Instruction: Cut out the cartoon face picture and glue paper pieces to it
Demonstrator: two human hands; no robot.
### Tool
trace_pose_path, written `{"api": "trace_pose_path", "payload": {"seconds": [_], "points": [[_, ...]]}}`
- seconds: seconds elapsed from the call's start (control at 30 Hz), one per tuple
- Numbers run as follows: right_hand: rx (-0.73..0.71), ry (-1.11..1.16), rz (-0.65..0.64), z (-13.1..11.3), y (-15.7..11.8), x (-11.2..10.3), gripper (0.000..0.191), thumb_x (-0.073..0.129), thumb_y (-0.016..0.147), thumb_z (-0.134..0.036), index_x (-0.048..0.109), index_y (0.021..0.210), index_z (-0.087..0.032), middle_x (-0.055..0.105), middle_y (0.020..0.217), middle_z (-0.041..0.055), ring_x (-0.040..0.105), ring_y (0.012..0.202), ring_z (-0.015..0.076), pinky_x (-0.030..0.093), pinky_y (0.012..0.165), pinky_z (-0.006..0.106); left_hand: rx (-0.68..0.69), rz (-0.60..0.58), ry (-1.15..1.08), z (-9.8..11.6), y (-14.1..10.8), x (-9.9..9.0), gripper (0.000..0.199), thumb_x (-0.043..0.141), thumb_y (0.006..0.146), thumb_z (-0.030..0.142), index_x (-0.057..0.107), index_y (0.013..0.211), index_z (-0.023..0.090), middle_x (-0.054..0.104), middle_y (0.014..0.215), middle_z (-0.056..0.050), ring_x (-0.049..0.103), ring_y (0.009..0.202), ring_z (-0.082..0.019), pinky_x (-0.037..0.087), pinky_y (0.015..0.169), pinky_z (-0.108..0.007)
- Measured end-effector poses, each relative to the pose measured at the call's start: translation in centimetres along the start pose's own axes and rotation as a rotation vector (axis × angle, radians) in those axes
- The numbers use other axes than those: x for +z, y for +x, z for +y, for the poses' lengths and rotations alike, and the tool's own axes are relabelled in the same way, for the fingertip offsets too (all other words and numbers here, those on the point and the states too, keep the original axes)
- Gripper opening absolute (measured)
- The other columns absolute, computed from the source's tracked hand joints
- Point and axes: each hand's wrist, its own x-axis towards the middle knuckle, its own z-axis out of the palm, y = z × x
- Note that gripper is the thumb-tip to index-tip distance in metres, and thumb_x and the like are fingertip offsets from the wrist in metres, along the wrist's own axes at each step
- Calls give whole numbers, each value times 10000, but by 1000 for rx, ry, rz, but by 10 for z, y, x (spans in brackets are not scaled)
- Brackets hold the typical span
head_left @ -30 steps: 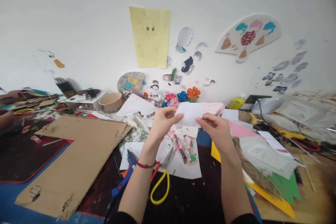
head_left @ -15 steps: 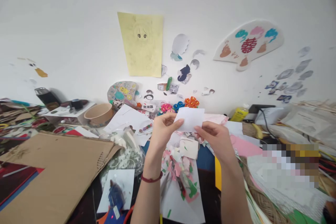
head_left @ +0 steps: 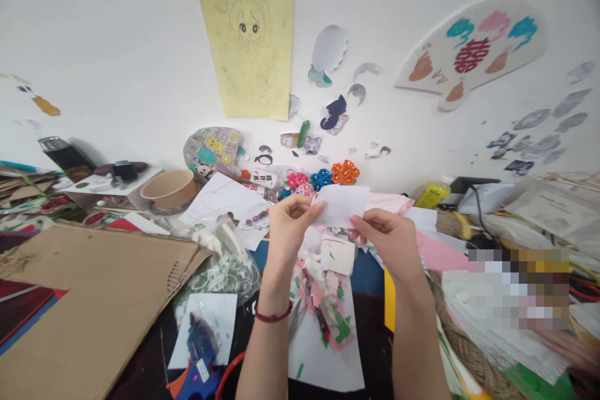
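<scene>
A small white piece of paper (head_left: 344, 205) is held up over the desk between both hands. My left hand (head_left: 294, 224) pinches its left edge between thumb and fingers. At its lower right corner, my right hand (head_left: 385, 232) grips it the same way. Below the hands lies a white sheet (head_left: 323, 372) strewn with pink and green paper scraps (head_left: 328, 300). A pale rectangular block (head_left: 338, 255) sits at the far end of that sheet. Behind the paper stand pink, blue and orange bead flowers (head_left: 345, 172).
Brown cardboard (head_left: 107, 300) covers the left side. A blue glue gun (head_left: 201, 350) rests on white paper at front left. A round wooden bowl (head_left: 169, 190) and a yellow bottle (head_left: 434, 192) stand near the wall. Twine (head_left: 462, 344) lies at the right.
The camera view has tilted down and come closer, so the wall drawings look larger. The paper is still between both hands, now slightly tilted, with its corner lifted near my left fingers.
</scene>
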Motion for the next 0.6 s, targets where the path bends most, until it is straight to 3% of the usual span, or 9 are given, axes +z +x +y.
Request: {"api": "trace_pose_path", "payload": {"seconds": [0.07,0.17,0.23,0.33,0.4,0.5,0.6], "points": [[-2,-2,21,2,1,-2,268,801,775,-413,699,700,-176,671,574,25,587,514,141,462,517,250,65,87,6,-2,0,0,254,840,708,368,713,758,154,690,674,-5,601,622,-109,474,601,-214],[-5,2,82,3,2,-5,262,808,768,-411,695,713,-181,670,579,22,610,532,160,465,520,263,253,377,100,0,-3,-1,242,794,770,390,724,843,171,705,752,-15,630,695,-133,507,664,-239],[-7,9,101,2,2,-6,254,810,767,-407,703,732,-179,680,597,25,601,524,156,456,509,262,353,470,155,3,-7,-1,229,769,802,399,727,875,185,703,795,-17,633,732,-143,510,702,-256],[-14,15,85,0,1,-5,235,804,775,-392,721,755,-174,685,601,26,585,508,139,442,497,248,368,291,204,8,-11,2,192,735,839,397,719,852,206,677,760,0,601,693,-137,477,688,-263],[-20,30,53,-1,0,-3,219,794,787,-383,736,784,-172,685,598,24,580,503,131,438,493,240,389,174,304,10,-12,6,158,729,850,361,707,816,209,690,820,-10,615,779,-155,465,756,-283],[-41,64,-2,-2,-1,1,194,771,816,-367,742,818,-176,680,597,16,569,496,121,436,493,234,454,155,458,9,-11,12,130,736,844,296,687,770,201,713,1024,-47,620,1018,-206,427,931,-338],[-71,81,-31,-1,-1,2,175,753,839,-354,744,841,-179,678,605,14,563,498,117,436,502,235,371,126,406,5,-11,17,153,695,877,305,667,777,192,722,1046,-66,637,1018,-213,447,924,-345]]}}
